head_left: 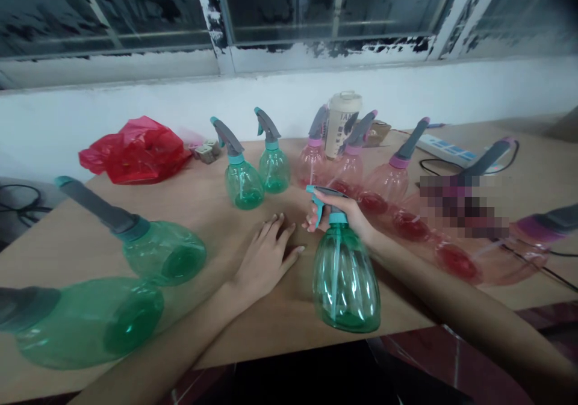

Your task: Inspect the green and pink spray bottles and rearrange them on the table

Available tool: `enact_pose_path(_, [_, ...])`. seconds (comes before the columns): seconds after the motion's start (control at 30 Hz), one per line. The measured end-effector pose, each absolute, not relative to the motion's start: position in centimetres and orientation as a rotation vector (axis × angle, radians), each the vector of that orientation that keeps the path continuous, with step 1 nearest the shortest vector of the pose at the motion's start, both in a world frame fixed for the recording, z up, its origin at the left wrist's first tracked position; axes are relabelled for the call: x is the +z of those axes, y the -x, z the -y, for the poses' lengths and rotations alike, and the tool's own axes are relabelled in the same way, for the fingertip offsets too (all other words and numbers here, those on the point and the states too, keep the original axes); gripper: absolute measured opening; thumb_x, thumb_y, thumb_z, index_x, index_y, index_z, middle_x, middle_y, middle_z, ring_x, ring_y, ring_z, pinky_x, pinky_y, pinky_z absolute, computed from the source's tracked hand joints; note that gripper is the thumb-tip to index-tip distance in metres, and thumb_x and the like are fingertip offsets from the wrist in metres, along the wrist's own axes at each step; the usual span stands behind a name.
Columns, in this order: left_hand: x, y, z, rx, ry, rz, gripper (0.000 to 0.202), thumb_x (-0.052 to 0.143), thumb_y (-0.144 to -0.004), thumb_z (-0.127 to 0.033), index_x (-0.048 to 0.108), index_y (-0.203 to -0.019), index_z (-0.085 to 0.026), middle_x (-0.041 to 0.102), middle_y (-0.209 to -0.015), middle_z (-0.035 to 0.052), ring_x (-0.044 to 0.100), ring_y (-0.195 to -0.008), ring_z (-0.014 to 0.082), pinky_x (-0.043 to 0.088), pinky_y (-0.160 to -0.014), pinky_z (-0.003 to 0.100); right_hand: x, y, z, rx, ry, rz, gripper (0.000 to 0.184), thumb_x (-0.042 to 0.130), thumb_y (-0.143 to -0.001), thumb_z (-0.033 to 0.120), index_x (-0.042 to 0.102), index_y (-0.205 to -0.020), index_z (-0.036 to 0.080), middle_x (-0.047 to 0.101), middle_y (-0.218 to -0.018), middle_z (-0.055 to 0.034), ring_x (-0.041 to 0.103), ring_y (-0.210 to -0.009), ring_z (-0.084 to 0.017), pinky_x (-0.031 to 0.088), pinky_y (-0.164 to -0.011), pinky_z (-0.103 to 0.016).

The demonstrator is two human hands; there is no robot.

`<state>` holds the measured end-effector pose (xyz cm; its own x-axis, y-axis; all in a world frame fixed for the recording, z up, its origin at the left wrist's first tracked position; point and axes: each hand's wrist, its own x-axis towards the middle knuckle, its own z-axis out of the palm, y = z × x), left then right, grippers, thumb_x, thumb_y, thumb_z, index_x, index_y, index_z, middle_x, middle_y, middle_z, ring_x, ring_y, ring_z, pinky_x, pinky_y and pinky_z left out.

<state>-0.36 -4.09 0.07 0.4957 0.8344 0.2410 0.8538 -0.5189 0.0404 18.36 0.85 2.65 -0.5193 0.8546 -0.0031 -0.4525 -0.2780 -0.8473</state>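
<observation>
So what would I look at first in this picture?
The clear green spray bottle held by the right hand stands out in the middle. Pink spray bottles curve along the right of the wooden table, more green ones sit on the left, and a red plastic bag lies at the back left.

Soft, rather dim daylight comes through the window (316,8), with small bright streaks of glare near its upper edge and a dark far right corner. Below the window, the white wall (289,101) looks pale and flat. Shadows on the surface (189,224) are faint and diffuse, and the plastic spray bottles (244,188) carry only muted highlights. Wide-angle distortion stretches and bends shapes toward the frame edges, farthest from the window's centre. A coarse pixelated patch (463,206) hides part of the view beneath the window's right end.
</observation>
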Motion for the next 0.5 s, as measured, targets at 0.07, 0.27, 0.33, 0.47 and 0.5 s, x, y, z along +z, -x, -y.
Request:
enact_pose_path(0.07, [0.0, 0.37, 4.07, -0.357, 2.647, 1.498, 0.05, 0.034, -0.093, -0.047, 0.046, -0.129, -0.014, 0.042, -0.14, 0.0162, 0.037, -0.13, 0.0294, 0.035, -0.103, 0.047, 2.89, -18.27, -0.61, 1.9, 0.583, 1.078, 0.028, 0.06, -0.08, 0.039, 0.06, -0.064, 0.016, 0.061, -0.058, 0.0004, 0.061, -0.054, -0.013, 0.051, -0.078, -0.034])
enact_pose_path(0.27, [0.07, 0.31, 4.03, -0.393, 2.66, 1.497, 0.048, 0.036, -0.093, -0.046, 0.043, -0.131, -0.017, 0.044, -0.137, 0.0142, 0.04, -0.127, 0.0294, 0.037, -0.101, 0.048, 2.93, -17.82, -0.45, 1.941, 0.547, 0.985, 0.024, 0.06, -0.079, 0.038, 0.066, -0.077, 0.016, 0.069, -0.072, -0.0062, 0.067, -0.083, -0.021, 0.051, -0.084, -0.037])
enact_pose_path(0.33, [0.18, 0.28, 4.03, -0.377, 2.673, 1.503, 0.046, 0.037, -0.093, -0.044, 0.044, -0.13, -0.017, 0.045, -0.136, 0.0139, 0.041, -0.126, 0.0294, 0.037, -0.101, 0.048, 2.65, -17.77, -0.66, 1.955, 0.577, 0.923, 0.023, 0.06, -0.079, 0.037, 0.066, -0.077, 0.015, 0.07, -0.074, -0.0077, 0.067, -0.087, -0.022, 0.051, -0.085, -0.039])
enact_pose_path(0.47, [0.41, 0.21, 4.04, -0.37, 2.697, 1.509, 0.047, 0.039, -0.093, -0.043, 0.043, -0.13, -0.015, 0.043, -0.137, 0.0148, 0.04, -0.126, 0.0288, 0.035, -0.102, 0.046, 2.36, -17.84, -0.9, 1.973, 0.59, 0.872, 0.023, 0.061, -0.078, 0.037, 0.066, -0.08, 0.015, 0.071, -0.079, -0.0094, 0.066, -0.091, -0.024, 0.051, -0.088, -0.041])
enact_pose_path(0.5, [0.46, 0.2, 4.04, -0.37, 2.702, 1.508, 0.047, 0.039, -0.093, -0.043, 0.043, -0.13, -0.015, 0.044, -0.137, 0.0149, 0.04, -0.126, 0.0288, 0.035, -0.102, 0.047, 2.37, -17.87, -0.89, 1.975, 0.585, 0.876, 0.023, 0.061, -0.078, 0.037, 0.067, -0.081, 0.015, 0.071, -0.08, -0.0095, 0.066, -0.092, -0.024, 0.05, -0.089, -0.042])
